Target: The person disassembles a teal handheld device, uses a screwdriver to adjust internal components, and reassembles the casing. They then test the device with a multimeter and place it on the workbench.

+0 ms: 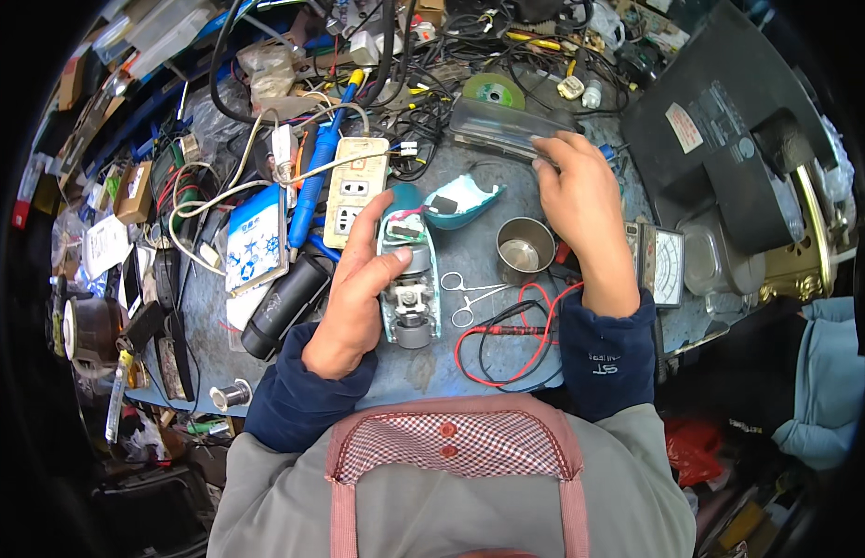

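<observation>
My left hand is wrapped round the opened body of a small teal-edged appliance, which has a grey motor-like cylinder and metal parts inside; its exact kind I cannot make out. Just beyond it lies a teal shell piece with a white inside. Farther off, the fingers of my right hand bend onto the near right edge of a clear plastic box. Between my forearms are a metal cup, scissor-handled forceps and red and black test leads.
A white power strip and a blue soldering iron lie left of centre, beside a black cylinder. An analog meter stands by my right wrist, below a large black casing. Tangled cables and parts crowd the back.
</observation>
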`<state>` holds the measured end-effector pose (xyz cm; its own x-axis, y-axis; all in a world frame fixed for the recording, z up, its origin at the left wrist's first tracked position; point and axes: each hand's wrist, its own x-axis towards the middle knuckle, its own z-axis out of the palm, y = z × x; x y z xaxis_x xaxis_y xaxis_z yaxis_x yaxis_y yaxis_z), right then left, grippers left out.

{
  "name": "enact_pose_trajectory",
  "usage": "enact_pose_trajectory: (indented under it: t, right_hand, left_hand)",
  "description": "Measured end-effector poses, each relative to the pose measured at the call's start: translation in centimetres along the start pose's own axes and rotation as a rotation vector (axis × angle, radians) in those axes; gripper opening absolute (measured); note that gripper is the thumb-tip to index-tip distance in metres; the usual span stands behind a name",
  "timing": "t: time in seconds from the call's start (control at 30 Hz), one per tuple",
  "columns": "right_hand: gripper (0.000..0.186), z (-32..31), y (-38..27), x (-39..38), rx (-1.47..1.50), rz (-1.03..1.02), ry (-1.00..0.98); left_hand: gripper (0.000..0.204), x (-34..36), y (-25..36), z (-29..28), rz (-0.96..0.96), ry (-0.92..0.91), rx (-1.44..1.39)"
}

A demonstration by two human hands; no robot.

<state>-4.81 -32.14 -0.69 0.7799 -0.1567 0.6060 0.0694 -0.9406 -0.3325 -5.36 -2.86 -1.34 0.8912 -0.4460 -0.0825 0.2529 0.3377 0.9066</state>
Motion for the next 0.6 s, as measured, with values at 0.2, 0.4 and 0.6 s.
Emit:
enact_pose_trajectory:
  t: [0.2, 0.4, 0.6]
  right_hand:
    - [0.022, -1.4, -2.1, 0.4, 0.335, 0.252, -0.211]
    - [0.050, -1.0, -3.0, 0.2, 0.849, 0.424, -0.390]
    - [0.079, -1.6, -5.6, -0.1, 1.397, 0.549, -0.283]
  left_hand:
    - [0.081, -0.3, 0.4, -0.9, 0.093, 0.007, 0.013]
    - [0.089, -1.0, 0.6, -0.6, 0.187, -0.082, 0.024]
    - [0.088, -1.2, 0.3, 0.5, 0.169, -0.229, 0.088]
